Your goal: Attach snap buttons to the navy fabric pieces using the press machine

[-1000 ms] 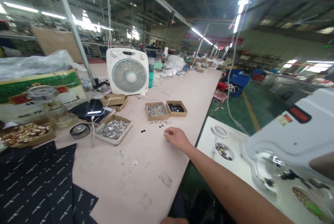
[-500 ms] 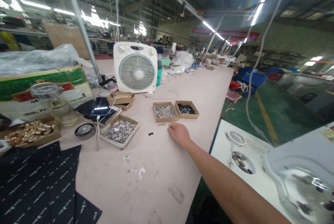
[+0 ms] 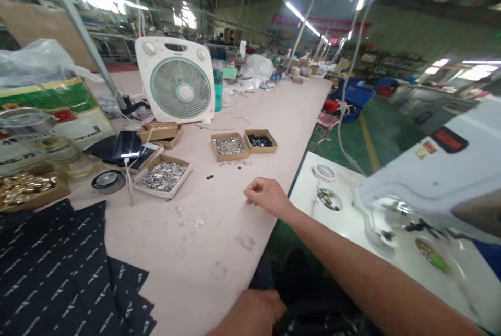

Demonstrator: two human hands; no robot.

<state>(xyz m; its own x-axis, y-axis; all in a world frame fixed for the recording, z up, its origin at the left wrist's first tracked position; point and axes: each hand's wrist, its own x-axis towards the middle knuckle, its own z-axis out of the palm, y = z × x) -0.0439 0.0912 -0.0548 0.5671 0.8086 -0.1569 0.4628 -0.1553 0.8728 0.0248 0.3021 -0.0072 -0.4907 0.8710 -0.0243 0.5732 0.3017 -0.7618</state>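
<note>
1. Far left: dark printed cloth on the table.
2. Next: cardboard tray of silver pieces; loose silver pieces lie on the table, nearer the viewer.
3. Two black buttons on the table, side by side, their row running roughly left-right. Round, so no long axis apparent.
4. Silver-piece box beyond; lone black button in front of its right side.
5. Left hand low, by the table edge. Fingers curled, tips hidden: cannot tell their state.
6. Black-piece box beside the silver-piece box.
7. Right hand: thumb and forefinger together; cannot tell if anything is pinched. Lone black button ahead and slightly left of them, pair farther left. Right hand is nearer to all three.
8. Far right: white machine.
</note>
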